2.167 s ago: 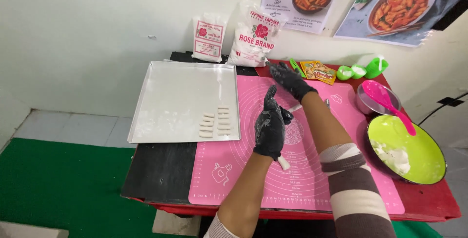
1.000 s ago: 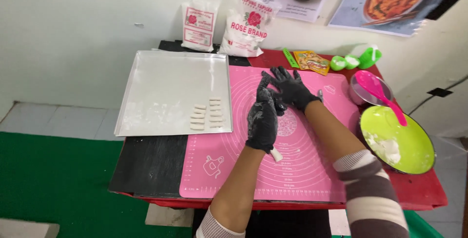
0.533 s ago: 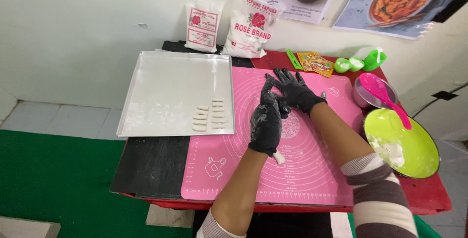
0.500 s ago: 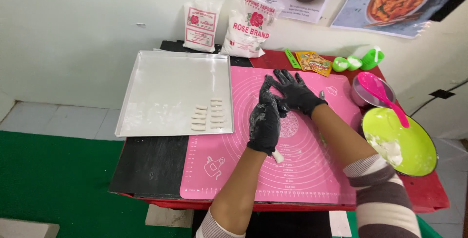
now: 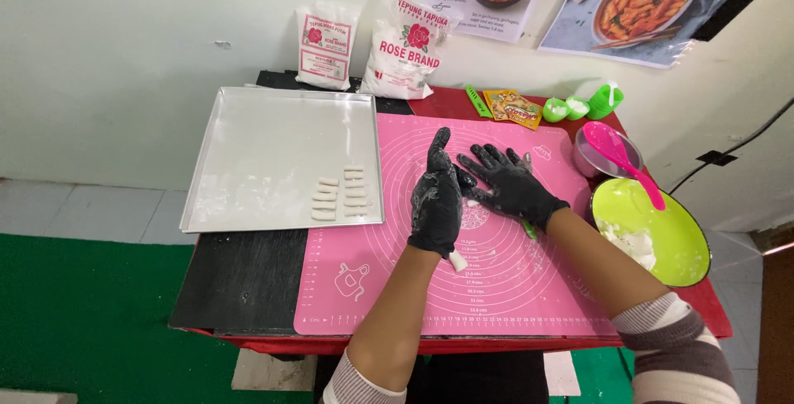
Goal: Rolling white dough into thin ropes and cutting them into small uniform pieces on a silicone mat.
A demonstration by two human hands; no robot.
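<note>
Both my hands wear black gloves dusted with white flour. My left hand (image 5: 437, 197) lies flat, fingers stretched forward, on a thin white dough roll (image 5: 457, 261) whose end sticks out under the wrist. My right hand (image 5: 509, 185) lies flat beside it, fingers spread, touching the left hand's edge. Both rest on a pink silicone mat (image 5: 389, 272) with printed circles. A small green tool (image 5: 529, 229) peeks out beneath my right wrist. To the left, a metal tray (image 5: 265, 139) holds several short white dough pieces (image 5: 339, 197) in two rows.
A lime-green bowl (image 5: 674, 259) with a lump of white dough (image 5: 633, 245) stands at the right. Behind it sits a small metal bowl with a pink spoon (image 5: 620, 149). Two flour bags (image 5: 405, 40), green cups (image 5: 579, 108) and a yellow packet (image 5: 513, 109) line the wall.
My right hand has drawn back from the mat's far side to lie beside the left. My left hand's fingers have flattened forward over the dough roll.
</note>
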